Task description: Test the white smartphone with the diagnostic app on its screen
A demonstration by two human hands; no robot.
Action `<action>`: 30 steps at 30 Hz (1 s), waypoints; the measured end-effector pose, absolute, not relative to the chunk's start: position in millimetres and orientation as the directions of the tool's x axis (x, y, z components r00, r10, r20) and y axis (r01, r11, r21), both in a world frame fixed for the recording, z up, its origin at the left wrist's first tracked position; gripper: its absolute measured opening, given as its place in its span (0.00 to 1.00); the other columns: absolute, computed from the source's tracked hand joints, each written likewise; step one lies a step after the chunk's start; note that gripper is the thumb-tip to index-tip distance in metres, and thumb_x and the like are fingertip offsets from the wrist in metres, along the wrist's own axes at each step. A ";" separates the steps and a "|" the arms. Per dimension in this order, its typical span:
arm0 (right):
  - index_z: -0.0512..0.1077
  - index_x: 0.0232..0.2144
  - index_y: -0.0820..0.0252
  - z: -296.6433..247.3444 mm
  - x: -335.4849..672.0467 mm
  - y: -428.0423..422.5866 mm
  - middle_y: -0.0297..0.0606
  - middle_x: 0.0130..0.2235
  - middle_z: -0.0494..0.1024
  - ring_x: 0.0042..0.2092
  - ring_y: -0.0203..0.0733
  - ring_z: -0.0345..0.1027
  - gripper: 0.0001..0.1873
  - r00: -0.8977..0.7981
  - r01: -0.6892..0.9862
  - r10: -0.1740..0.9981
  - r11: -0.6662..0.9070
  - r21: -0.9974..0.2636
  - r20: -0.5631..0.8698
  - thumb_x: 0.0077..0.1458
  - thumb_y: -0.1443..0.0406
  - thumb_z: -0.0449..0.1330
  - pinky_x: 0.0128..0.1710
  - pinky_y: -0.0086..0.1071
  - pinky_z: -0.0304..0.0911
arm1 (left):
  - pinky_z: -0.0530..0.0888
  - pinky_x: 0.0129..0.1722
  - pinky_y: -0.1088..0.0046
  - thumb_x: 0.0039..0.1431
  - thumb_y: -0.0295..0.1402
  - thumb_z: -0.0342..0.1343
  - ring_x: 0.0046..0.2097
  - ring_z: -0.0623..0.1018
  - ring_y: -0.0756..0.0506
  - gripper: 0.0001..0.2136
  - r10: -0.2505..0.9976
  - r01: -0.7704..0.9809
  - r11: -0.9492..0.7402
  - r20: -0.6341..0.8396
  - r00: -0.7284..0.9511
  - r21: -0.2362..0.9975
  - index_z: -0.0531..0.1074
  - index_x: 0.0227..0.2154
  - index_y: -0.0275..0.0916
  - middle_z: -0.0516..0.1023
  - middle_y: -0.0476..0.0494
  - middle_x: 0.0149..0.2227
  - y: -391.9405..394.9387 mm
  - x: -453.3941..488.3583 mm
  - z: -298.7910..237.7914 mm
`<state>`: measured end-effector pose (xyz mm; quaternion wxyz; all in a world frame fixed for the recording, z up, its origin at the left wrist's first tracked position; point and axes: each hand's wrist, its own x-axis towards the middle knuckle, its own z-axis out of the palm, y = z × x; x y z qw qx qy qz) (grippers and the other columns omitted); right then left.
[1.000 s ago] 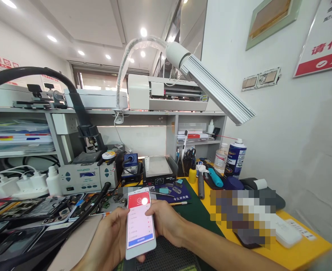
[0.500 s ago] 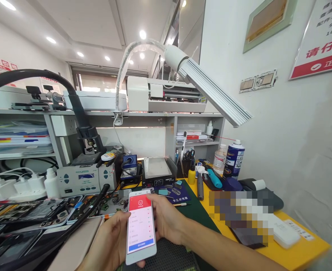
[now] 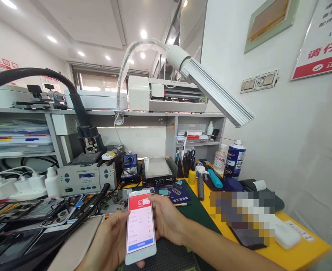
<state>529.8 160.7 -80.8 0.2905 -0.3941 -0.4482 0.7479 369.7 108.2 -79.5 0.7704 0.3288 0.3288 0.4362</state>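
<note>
A white smartphone (image 3: 141,229) is held upright above the work mat, its lit screen facing me. A red band with a round face icon tops the screen, a list with small coloured dots runs below, and a blue button sits near the bottom. My left hand (image 3: 109,239) is closed around the phone's left edge, thumb on the side, with a fingertip showing under the lower end. From the right, my right hand (image 3: 166,218) grips the other edge, its thumb by the upper right corner of the screen. The fingers behind the phone are hidden.
Opened phones (image 3: 38,210) and a black hose (image 3: 78,222) lie at left beside a grey soldering station (image 3: 88,178). A heating plate (image 3: 158,169) stands behind the phone. At right are a spray can (image 3: 234,160) and a white box-shaped device (image 3: 287,234). A lamp (image 3: 216,90) hangs overhead.
A small pale box has appeared at the top right of the phone's screen, and my right thumb has shifted slightly. Both hands keep their hold; the view has moved a little.
</note>
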 end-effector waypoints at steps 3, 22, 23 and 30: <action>0.73 0.36 0.60 -83.1 529.0 161.5 0.41 0.31 0.75 0.31 0.45 0.68 0.22 -0.518 -0.079 0.788 -0.432 -0.899 -0.333 0.58 0.51 0.47 0.35 0.39 0.64 | 0.78 0.23 0.58 0.62 0.37 0.53 0.40 0.83 0.29 0.28 0.887 -0.455 0.405 -0.221 0.405 0.793 0.61 0.64 0.35 0.84 0.31 0.45 108.4 369.9 -79.5; 0.73 0.36 0.59 -81.4 529.9 164.9 0.39 0.30 0.75 0.31 0.46 0.69 0.25 -0.545 -0.119 0.775 -0.450 -0.885 -0.320 0.53 0.46 0.51 0.36 0.41 0.65 | 0.79 0.21 0.59 0.64 0.38 0.51 0.41 0.83 0.29 0.28 0.888 -0.433 0.407 -0.236 0.396 0.804 0.58 0.64 0.32 0.84 0.28 0.42 106.5 372.3 -74.9; 0.73 0.37 0.59 -81.7 530.7 165.3 0.39 0.31 0.75 0.32 0.46 0.69 0.26 -0.546 -0.128 0.776 -0.449 -0.884 -0.315 0.54 0.45 0.51 0.37 0.42 0.65 | 0.80 0.21 0.59 0.65 0.39 0.50 0.41 0.83 0.29 0.28 0.889 -0.433 0.404 -0.234 0.394 0.806 0.59 0.64 0.31 0.84 0.28 0.42 106.0 371.6 -74.5; 0.71 0.46 0.60 -75.8 539.8 164.1 0.43 0.41 0.77 0.33 0.44 0.71 0.30 -0.560 -0.197 0.795 -0.402 -0.894 -0.234 0.58 0.44 0.48 0.35 0.36 0.62 | 0.81 0.23 0.60 0.66 0.40 0.45 0.43 0.83 0.30 0.26 0.899 -0.441 0.376 -0.206 0.386 0.815 0.64 0.61 0.29 0.83 0.26 0.46 105.4 364.0 -72.8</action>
